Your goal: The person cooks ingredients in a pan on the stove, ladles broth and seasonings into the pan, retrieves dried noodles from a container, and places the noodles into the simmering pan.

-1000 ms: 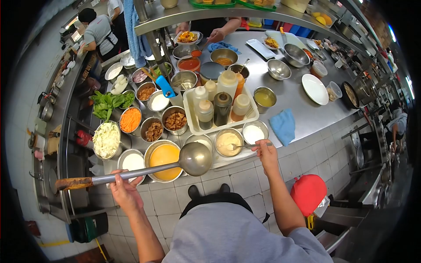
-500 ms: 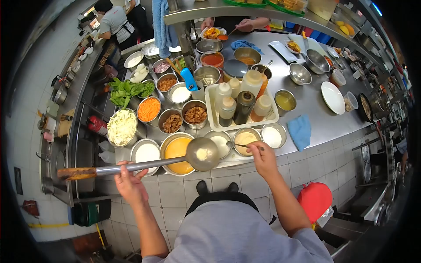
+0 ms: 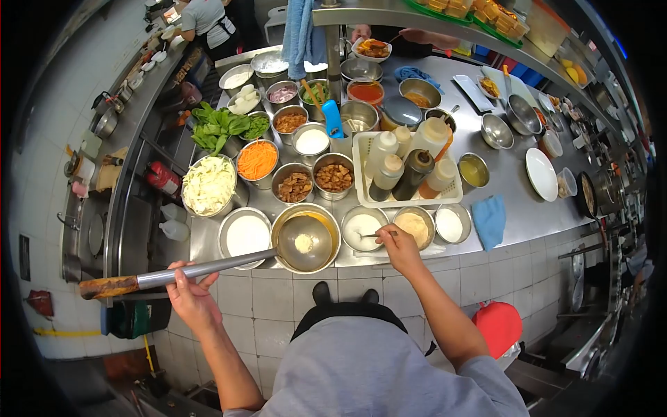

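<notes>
My left hand is closed round the grey metal handle of a large ladle, whose bowl hangs over the pot of orange liquid. A small pale heap of powder lies in the ladle's bowl. With its fingers pinched, my right hand holds a small spoon by its handle; the spoon's head is at the bowl of white powder. Beside it stand a bowl of beige powder and another of white powder.
Behind the bowls are a basket of squeeze bottles, a pot of shredded cabbage and shredded carrot. A blue cloth lies at the right. A metal shelf crosses above; a person's hands hold a food bowl beyond it.
The pale powder has appeared in the ladle, which now sits over the orange liquid. My right hand has moved the spoon left from the beige powder to the white powder. The view has shifted.
</notes>
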The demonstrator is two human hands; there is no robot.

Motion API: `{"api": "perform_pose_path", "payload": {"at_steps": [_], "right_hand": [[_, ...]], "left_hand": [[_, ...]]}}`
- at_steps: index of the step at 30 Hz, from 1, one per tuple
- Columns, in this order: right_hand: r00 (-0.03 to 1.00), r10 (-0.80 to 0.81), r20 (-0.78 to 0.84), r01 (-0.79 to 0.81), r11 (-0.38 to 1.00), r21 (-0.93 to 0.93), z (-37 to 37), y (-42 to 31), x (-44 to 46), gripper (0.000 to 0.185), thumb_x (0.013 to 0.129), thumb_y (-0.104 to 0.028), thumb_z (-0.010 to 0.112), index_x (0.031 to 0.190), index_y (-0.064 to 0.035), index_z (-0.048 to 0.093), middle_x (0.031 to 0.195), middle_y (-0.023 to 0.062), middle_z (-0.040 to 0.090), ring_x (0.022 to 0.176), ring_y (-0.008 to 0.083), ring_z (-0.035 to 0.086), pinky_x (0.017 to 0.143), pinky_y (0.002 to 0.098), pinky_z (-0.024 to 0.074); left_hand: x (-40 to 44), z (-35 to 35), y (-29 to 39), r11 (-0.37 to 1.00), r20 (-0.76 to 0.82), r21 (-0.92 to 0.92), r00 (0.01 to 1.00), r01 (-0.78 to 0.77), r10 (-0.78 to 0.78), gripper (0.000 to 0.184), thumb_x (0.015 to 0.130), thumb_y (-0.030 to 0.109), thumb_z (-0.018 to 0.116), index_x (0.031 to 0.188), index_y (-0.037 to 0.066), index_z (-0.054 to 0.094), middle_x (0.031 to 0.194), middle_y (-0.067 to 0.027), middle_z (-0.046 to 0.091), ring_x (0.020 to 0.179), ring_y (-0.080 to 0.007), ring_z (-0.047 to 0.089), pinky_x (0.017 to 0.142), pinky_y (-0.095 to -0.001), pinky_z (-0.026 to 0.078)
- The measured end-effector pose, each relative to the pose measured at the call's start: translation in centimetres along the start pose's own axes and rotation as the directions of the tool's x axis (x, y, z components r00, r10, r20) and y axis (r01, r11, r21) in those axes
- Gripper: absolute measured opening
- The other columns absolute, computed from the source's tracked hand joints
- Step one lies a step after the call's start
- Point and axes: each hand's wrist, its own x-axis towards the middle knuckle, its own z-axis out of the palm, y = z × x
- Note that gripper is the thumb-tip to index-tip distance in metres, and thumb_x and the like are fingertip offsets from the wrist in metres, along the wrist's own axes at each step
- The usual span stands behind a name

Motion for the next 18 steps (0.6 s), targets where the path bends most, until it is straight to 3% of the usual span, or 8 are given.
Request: {"api": "perform_pose_path", "payload": {"at_steps": [4,8,10,14,17,18], "right_hand": [[0.984,0.175,-0.018,-0.164,0.947,0.276,-0.6,1.4,-0.4,0.025,0.1,-0.023,0.049,0.096,-0.0032,0.064,0.078,0.0042,0.068,0.069,0.009,0.054,0.064,0.0241,0.043],[0.97,0.241,-0.032,-0.198,0.861,0.469,-1.6,2.4,-0.5,0.025,0.1,-0.023,0.049,0.1,-0.0015,0.062,0.079,0.0048,0.067,0.063,0.0059,0.045,0.059,0.0211,0.0381],[0.93,0.365,-0.035,-0.279,0.768,0.577,-2.6,0.8,-0.8,0.027,0.102,-0.024,0.048,0.102,-0.0007,0.06,0.079,0.007,0.067,0.061,0.0048,0.041,0.058,0.0202,0.0351],[0.921,0.378,-0.097,-0.248,0.758,0.603,-4.1,-3.6,-1.2,0.027,0.102,-0.026,0.048,0.101,-0.0016,0.06,0.079,0.0065,0.067,0.061,0.0037,0.04,0.057,0.0193,0.0344],[0.95,0.273,-0.154,-0.124,0.777,0.617,-4.2,-6.1,-1.5,0.027,0.102,-0.027,0.048,0.1,-0.0035,0.061,0.081,0.0078,0.068,0.057,0.0036,0.044,0.052,0.0177,0.0322],[0.97,0.174,-0.172,-0.068,0.866,0.495,-4.2,-7.0,-1.9,0.027,0.102,-0.025,0.049,0.103,-0.0019,0.062,0.083,0.0063,0.068,0.061,0.0053,0.047,0.057,0.0194,0.0367]], "left_hand": [[0.5,0.0,-0.1,1.0,0.01,-0.007,1.0,0.022,-0.021,0.026,0.099,0.022,0.052,0.117,0.004,0.052,0.105,-0.0096,0.056,0.099,-0.0148,0.059,0.065,-0.0345,0.064],[1.6,0.3,-0.7,0.999,0.04,-0.019,0.999,0.037,-0.036,0.026,0.099,0.023,0.053,0.117,0.004,0.052,0.104,-0.0093,0.056,0.099,-0.0148,0.058,0.065,-0.0349,0.064],[2.2,0.5,-1.3,0.999,0.075,-0.029,0.997,0.038,-0.035,0.025,0.099,0.021,0.051,0.118,0.005,0.052,0.104,-0.0082,0.057,0.098,-0.0134,0.059,0.067,-0.0341,0.064],[2.9,2.2,-2.4,0.997,0.133,-0.043,0.989,0.067,-0.061,0.024,0.099,0.02,0.051,0.118,0.005,0.052,0.105,-0.0084,0.057,0.098,-0.0141,0.059,0.067,-0.0352,0.064],[3.1,4.0,-3.5,0.986,0.188,-0.108,0.977,0.124,-0.102,0.021,0.099,0.015,0.051,0.116,0.004,0.053,0.103,-0.0092,0.057,0.095,-0.0146,0.059,0.067,-0.0374,0.064],[3.1,4.6,-3.9,0.986,0.193,-0.11,0.976,0.124,-0.101,0.021,0.099,0.015,0.051,0.116,0.004,0.053,0.103,-0.0092,0.057,0.095,-0.0146,0.059,0.067,-0.0374,0.064]]}}
